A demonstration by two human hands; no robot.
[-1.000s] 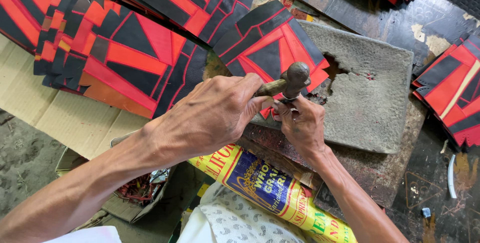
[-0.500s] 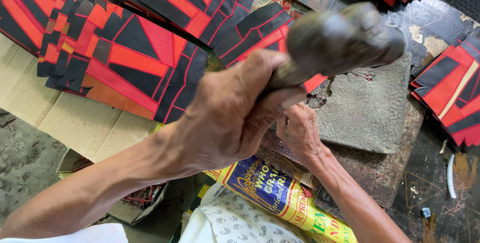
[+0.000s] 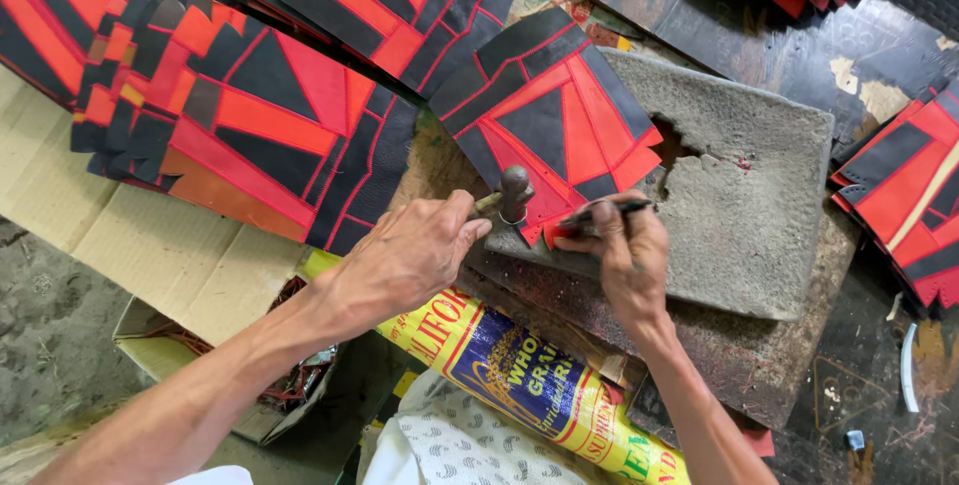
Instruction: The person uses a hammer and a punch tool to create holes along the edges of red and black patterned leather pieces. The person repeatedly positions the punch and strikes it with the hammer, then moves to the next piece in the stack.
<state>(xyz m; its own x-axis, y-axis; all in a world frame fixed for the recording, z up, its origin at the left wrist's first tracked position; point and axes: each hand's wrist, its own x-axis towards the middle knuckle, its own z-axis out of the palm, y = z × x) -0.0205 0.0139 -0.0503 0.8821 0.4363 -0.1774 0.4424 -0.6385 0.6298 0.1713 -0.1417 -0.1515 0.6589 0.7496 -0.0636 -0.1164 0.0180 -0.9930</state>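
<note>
I see the hammer (image 3: 511,195) head down on the near corner of a red-and-black panel (image 3: 559,120) lying on the stone slab (image 3: 759,205). My left hand (image 3: 405,255) is clamped on its handle; my right hand (image 3: 624,255) pinches a dark punch (image 3: 609,210) against the panel's edge. Panel stacks (image 3: 230,115) lie leftward on cardboard (image 3: 120,245).

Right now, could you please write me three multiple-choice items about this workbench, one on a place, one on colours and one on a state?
1. Where does the hammer head rest?
A. on the red and black panel's edge
B. on the cardboard
C. on the printed sack

2. What colours is the panel on the stone slab?
A. blue and white
B. red and black
C. green and yellow

3. What is the right hand doing?
A. lying flat and empty
B. pinching a thin tool
C. gripping the hammer

Answers: 1 A, the head sits by the panel's corner; 2 B, its pieces show it; 3 B, fingers close around a slim rod, while the left hand holds the hammer.
</note>
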